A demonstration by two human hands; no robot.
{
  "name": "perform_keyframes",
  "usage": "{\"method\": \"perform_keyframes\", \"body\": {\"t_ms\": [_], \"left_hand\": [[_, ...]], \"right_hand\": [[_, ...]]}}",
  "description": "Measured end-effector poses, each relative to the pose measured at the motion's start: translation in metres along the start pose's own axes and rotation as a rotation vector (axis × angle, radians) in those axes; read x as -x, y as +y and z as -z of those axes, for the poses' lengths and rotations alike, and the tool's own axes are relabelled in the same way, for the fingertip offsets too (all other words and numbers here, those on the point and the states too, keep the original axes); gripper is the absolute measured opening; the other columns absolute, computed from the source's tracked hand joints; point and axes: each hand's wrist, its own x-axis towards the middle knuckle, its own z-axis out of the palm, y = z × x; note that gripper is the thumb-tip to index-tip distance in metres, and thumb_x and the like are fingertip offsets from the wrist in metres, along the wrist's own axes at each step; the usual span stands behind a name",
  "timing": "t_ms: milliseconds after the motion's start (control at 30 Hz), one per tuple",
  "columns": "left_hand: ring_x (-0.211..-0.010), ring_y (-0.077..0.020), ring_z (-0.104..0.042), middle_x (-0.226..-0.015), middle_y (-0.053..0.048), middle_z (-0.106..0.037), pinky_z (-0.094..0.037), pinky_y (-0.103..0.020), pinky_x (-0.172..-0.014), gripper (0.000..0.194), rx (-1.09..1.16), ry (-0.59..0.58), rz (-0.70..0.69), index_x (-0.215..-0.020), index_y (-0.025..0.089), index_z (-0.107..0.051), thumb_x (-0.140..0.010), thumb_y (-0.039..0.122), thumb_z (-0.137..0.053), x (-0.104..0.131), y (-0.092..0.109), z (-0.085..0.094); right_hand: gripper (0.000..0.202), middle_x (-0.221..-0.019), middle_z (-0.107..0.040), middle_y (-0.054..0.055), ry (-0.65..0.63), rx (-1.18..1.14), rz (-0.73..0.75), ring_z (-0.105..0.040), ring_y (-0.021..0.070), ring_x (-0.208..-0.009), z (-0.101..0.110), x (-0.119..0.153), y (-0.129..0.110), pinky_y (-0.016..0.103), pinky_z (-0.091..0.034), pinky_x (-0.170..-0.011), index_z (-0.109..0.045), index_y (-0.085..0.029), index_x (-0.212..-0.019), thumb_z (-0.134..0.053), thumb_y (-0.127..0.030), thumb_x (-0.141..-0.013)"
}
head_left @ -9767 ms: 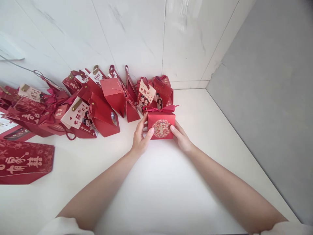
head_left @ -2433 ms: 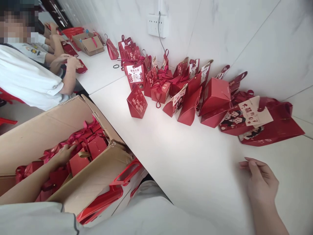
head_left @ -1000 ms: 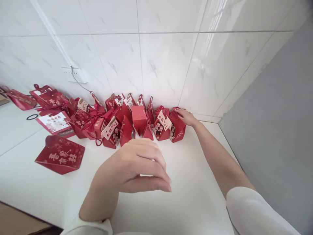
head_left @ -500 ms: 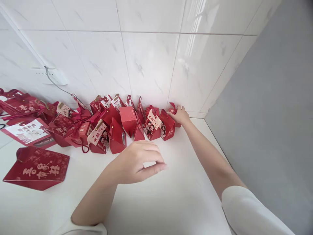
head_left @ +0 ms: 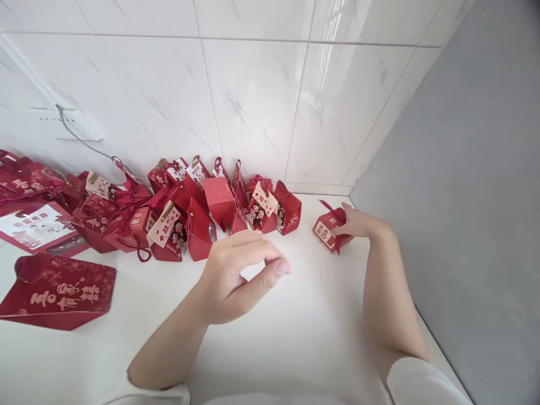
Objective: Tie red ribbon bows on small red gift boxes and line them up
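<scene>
My right hand (head_left: 356, 222) grips a small red gift box (head_left: 324, 233) from its right side, with the thumb on its front and the other fingers partly hidden behind. The box has a dark red ribbon bow and a pale printed label, and sits apart from the others at the right. Over the middle of the white surface (head_left: 287, 337) hovers my left hand (head_left: 240, 275). Its fingers curl round so that thumb and fingertips meet, with nothing visible in them. Closest behind it are a plain red box (head_left: 199, 230) and a box with a cartoon couple (head_left: 261, 208).
Several red favour boxes crowd along the tiled wall (head_left: 248, 95) to the left. A large red box (head_left: 71, 289) lies nearer me at the left. A cable runs from a wall socket (head_left: 70, 124) down behind the boxes. A grey surface (head_left: 464, 197) borders the right edge.
My right hand has drawn the small gift box away from the wall, toward me and to the right. My left hand has turned slightly, its fingertips now closer together. The view has shifted a little.
</scene>
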Motion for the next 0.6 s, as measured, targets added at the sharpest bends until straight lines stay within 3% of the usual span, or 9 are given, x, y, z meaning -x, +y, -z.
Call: {"method": "perform_keyframes", "body": {"t_ms": [100,167,200,300,367,433,500,600], "left_hand": [[-0.063,-0.0122,-0.06,-0.067,-0.003,-0.067,-0.049,-0.026,-0.061,0.015,0.115,-0.01,0.081,-0.081,0.016,-0.068,-0.09,0.011,-0.058,0.002,0.005,-0.002],[-0.061,-0.0123,-0.059,-0.065,-0.003,-0.066,-0.049,-0.027,-0.061,0.017,0.154,-0.027,0.087,-0.078,0.016,-0.067,-0.091,0.012,-0.057,0.002,0.01,-0.003],[-0.06,-0.0123,-0.058,-0.064,-0.003,-0.066,-0.049,-0.028,-0.06,0.018,0.158,-0.026,0.082,-0.076,0.016,-0.067,-0.09,0.012,-0.056,0.002,0.012,-0.003],[-0.058,-0.0121,-0.057,-0.062,-0.002,-0.066,-0.048,-0.027,-0.058,0.018,0.144,-0.016,0.056,-0.075,0.016,-0.066,-0.089,0.011,-0.057,0.001,0.017,-0.005],[-0.057,-0.0111,-0.057,-0.063,-0.001,-0.066,-0.05,-0.027,-0.058,0.01,0.148,0.006,0.05,-0.079,0.016,-0.066,-0.087,0.011,-0.061,0.0,0.017,-0.007],[-0.058,-0.0101,-0.059,-0.068,-0.001,-0.067,-0.051,-0.025,-0.058,0.008,0.168,0.055,0.052,-0.086,0.016,-0.065,-0.082,0.01,-0.067,0.0,0.016,-0.011],[-0.06,-0.0098,-0.061,-0.072,-0.002,-0.068,-0.051,-0.023,-0.056,0.015,0.184,0.097,0.048,-0.089,0.016,-0.064,-0.079,0.007,-0.071,0.001,0.014,-0.014],[-0.06,-0.0101,-0.06,-0.071,-0.001,-0.067,-0.05,-0.024,-0.056,0.016,0.176,0.113,0.031,-0.087,0.017,-0.064,-0.078,0.005,-0.071,0.002,0.012,-0.017]], "right_hand": [[0.111,-0.144,-0.053,0.016,-0.315,-0.082,0.267,-0.06,0.0321,-0.122,-0.012,0.036,-0.019,0.04,-0.052,-0.098,-0.02,-0.021,-0.157,-0.08,-0.032,-0.065],[0.097,-0.151,-0.047,0.012,-0.472,-0.141,0.52,-0.053,0.0312,-0.132,-0.015,0.056,-0.038,0.042,-0.049,-0.105,-0.025,-0.026,-0.157,-0.075,-0.032,-0.074],[0.095,-0.154,-0.044,0.01,-0.487,-0.134,0.612,-0.049,0.031,-0.136,-0.014,0.065,-0.047,0.043,-0.046,-0.108,-0.027,-0.029,-0.156,-0.076,-0.033,-0.074],[0.088,-0.154,-0.044,0.007,-0.343,-0.135,0.793,-0.04,0.03,-0.143,-0.004,0.095,-0.067,0.05,-0.039,-0.115,-0.033,-0.033,-0.153,-0.077,-0.039,-0.077],[0.066,-0.146,-0.054,0.007,-0.108,-0.265,0.91,-0.047,0.027,-0.137,0.002,0.118,-0.078,0.051,-0.041,-0.113,-0.043,-0.033,-0.147,-0.07,-0.031,-0.087],[0.051,-0.13,-0.065,0.008,0.117,-0.467,1.028,-0.06,0.0251,-0.122,0.002,0.14,-0.09,0.046,-0.051,-0.103,-0.056,-0.03,-0.136,-0.068,-0.02,-0.088],[0.036,-0.102,-0.073,0.006,0.172,-0.674,1.199,-0.069,0.0221,-0.096,-0.004,0.158,-0.102,0.037,-0.059,-0.081,-0.067,-0.026,-0.117,-0.072,-0.014,-0.084],[0.024,-0.084,-0.072,0.005,0.145,-0.809,1.27,-0.068,0.0185,-0.077,-0.018,0.168,-0.116,0.031,-0.058,-0.063,-0.069,-0.02,-0.104,-0.073,-0.011,-0.083]]}}
